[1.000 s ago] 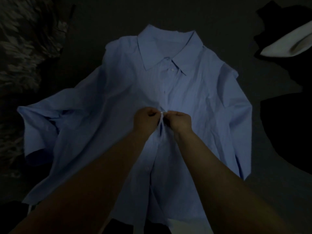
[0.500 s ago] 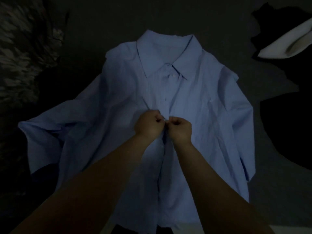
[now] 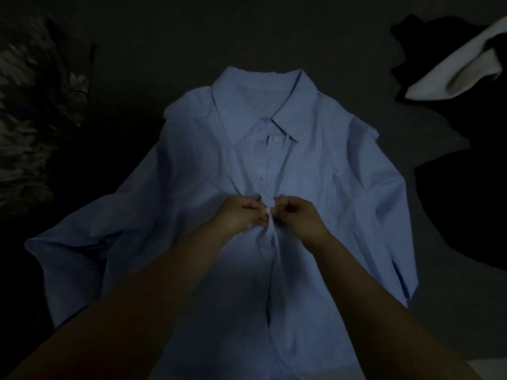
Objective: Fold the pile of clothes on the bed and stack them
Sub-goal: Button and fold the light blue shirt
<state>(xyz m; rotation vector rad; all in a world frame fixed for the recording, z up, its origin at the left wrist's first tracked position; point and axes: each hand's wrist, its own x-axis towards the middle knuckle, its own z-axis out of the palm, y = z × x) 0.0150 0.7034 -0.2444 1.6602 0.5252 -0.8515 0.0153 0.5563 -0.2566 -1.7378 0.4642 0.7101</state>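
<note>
A light blue collared shirt (image 3: 329, 187) lies face up on the dark bed (image 3: 192, 37), collar away from me, sleeves spread to both sides. Its upper buttons are fastened; below my hands the front placket gapes open. My left hand (image 3: 241, 215) and my right hand (image 3: 299, 215) meet at the middle of the placket, fingers curled, each pinching an edge of the shirt front at a button. The fabric puckers between them.
A white garment (image 3: 452, 69) lies on dark clothes (image 3: 466, 201) at the right. A dark patterned cloth (image 3: 33, 119) sits at the far left. The room is dim.
Both hands stay pinched together on the placket. The view has shifted a little, so the shirt sits lower in the frame.
</note>
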